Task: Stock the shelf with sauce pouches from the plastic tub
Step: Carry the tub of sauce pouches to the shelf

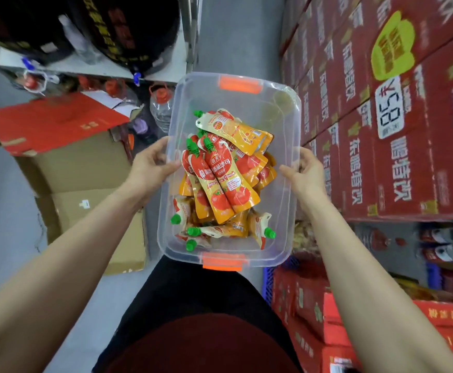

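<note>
The sauce pouches (pixel 225 179) lie heaped in the clear plastic tub (pixel 287 200) at the centre of the frame, green caps pointing every way, most of them piled toward the near end. The tub is carried in the air over the floor. The left hand (pixel 149 162) grips its left rim and the right hand (pixel 304 170) its right rim, fingers curled round the edge on each side. Red cartons (pixel 408 157) fill the right of the frame, cardboard boxes (pixel 85 170) the left – a narrow lane. A tilt could slide the loose heap out, or a tub corner could catch a carton – which shelf is meant I cannot tell
</note>
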Motion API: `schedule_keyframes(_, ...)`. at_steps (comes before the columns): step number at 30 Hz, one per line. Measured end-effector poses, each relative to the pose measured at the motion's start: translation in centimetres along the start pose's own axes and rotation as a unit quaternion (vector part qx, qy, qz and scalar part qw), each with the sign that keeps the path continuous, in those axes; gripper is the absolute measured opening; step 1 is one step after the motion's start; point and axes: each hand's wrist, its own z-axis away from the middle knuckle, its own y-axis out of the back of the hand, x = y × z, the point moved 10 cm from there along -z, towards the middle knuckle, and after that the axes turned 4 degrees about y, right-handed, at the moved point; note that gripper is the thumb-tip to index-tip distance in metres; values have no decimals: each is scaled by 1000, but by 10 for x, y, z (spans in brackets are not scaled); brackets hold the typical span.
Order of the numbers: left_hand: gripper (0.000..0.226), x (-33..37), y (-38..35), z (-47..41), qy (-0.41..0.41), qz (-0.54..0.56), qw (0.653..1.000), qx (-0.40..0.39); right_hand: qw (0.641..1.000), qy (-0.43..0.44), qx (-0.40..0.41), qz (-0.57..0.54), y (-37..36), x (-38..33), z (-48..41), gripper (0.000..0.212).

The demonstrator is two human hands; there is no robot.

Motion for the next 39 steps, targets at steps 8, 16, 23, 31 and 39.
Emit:
schedule_keyframes(8, 60, 85, -35, -186, 22, 7, 1000, 10, 999, 20, 0, 35, 18, -66, -205, 54)
schedule_keyframes(16, 66, 178, -68, -380, 59, 0, 998, 5, 999, 1, 5, 50, 30, -124, -407, 52)
schedule_keyframes(23, 52, 275, -100, -540, 54, 16, 998, 36, 998, 1, -15, 53, 30, -179, -600, 53)
schedule_keyframes(31, 54, 366, -109, -717, 69, 31, 994, 79, 999, 17, -17, 32, 27, -268, -817, 41)
schedule_keyframes(39, 56, 459, -106, -918, 60, 51, 994, 74, 999, 26, 7, 29, 9, -360, -1015, 33)
